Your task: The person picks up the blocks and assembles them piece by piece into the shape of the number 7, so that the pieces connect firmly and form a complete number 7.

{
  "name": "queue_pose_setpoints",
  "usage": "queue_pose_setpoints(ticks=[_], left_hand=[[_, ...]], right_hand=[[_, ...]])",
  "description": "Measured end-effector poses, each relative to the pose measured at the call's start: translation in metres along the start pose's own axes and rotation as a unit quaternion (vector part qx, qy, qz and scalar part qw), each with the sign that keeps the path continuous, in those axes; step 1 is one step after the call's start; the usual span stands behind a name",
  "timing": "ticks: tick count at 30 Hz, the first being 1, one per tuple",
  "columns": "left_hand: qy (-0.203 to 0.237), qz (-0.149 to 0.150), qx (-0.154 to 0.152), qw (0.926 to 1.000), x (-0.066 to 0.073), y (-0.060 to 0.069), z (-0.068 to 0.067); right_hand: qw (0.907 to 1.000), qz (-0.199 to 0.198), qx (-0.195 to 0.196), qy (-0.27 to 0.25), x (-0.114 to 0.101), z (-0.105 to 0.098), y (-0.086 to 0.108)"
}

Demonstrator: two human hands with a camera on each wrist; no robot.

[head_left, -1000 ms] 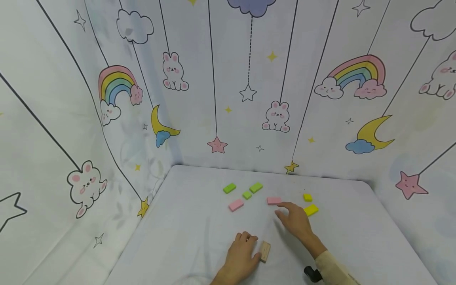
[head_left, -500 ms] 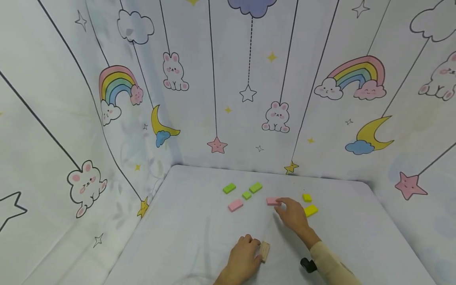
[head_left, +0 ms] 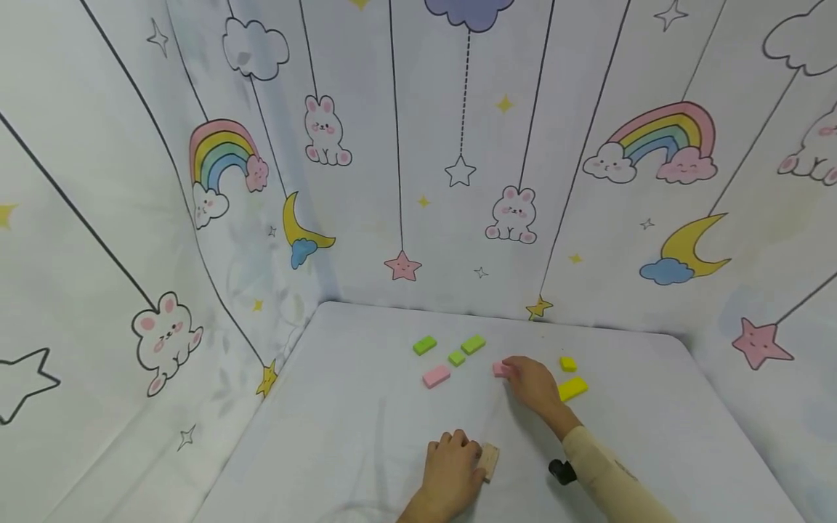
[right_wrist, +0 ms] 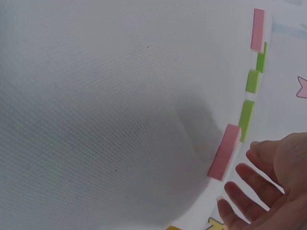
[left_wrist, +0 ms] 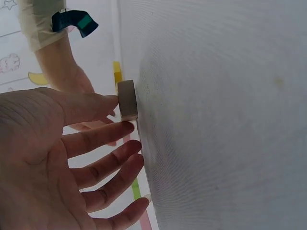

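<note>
A plain wooden block [head_left: 489, 462] lies flat on the near part of the white table. My left hand [head_left: 451, 472] is at its left side. In the left wrist view, thumb and index finger pinch the wooden block [left_wrist: 127, 100] at its edges, and the other fingers spread loosely beside it. Farther out, my right hand [head_left: 535, 385] reaches over a pink block [head_left: 500, 369], covering its right part. The right wrist view has that pink block [right_wrist: 224, 152] next to the spread, slightly bent fingers of the right hand [right_wrist: 273, 191], with a small gap between.
A second pink block [head_left: 436, 376] lies to the left. Several green blocks, one of them small [head_left: 456, 357], lie behind it. Two yellow blocks, a long one [head_left: 572, 388] and a short one [head_left: 568, 364], are right of the right hand. A printed cloth wall [head_left: 366, 218] surrounds the table.
My right hand has moved slightly forward and left, so that it covers more of the pink block. My left hand has shifted slightly right against the wooden block.
</note>
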State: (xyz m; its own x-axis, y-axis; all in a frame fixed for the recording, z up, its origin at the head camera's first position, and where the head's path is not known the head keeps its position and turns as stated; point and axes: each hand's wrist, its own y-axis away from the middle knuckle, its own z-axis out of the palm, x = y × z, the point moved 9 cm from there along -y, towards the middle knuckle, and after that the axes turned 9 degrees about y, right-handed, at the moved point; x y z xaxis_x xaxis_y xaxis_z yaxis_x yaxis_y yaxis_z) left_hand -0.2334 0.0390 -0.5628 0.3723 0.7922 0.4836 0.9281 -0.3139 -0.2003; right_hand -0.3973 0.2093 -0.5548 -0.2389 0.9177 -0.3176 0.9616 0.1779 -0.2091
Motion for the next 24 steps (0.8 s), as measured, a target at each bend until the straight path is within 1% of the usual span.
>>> queue_pose_setpoints(ticks=[7,12,17,24], left_hand=[[-0.006,0.003,0.0,1.0,0.0005,0.0004,-0.0009],[-0.007,0.001,0.0,1.0,0.0003,-0.0004,0.001],[-0.01,0.009,0.01,0.9999,0.0026,0.0005,0.0003],[-0.008,0.014,0.016,0.9997,0.006,0.002,-0.004]], right_hand=[[0.9999,0.002,0.0,0.014,0.004,0.0032,-0.004],[0.9993,0.002,0.005,0.037,0.0052,0.0036,-0.0074],[0.9984,0.018,-0.007,0.052,0.0069,0.0061,-0.0066],[0.9978,0.022,-0.019,0.06,0.0058,0.0039,-0.0027]])
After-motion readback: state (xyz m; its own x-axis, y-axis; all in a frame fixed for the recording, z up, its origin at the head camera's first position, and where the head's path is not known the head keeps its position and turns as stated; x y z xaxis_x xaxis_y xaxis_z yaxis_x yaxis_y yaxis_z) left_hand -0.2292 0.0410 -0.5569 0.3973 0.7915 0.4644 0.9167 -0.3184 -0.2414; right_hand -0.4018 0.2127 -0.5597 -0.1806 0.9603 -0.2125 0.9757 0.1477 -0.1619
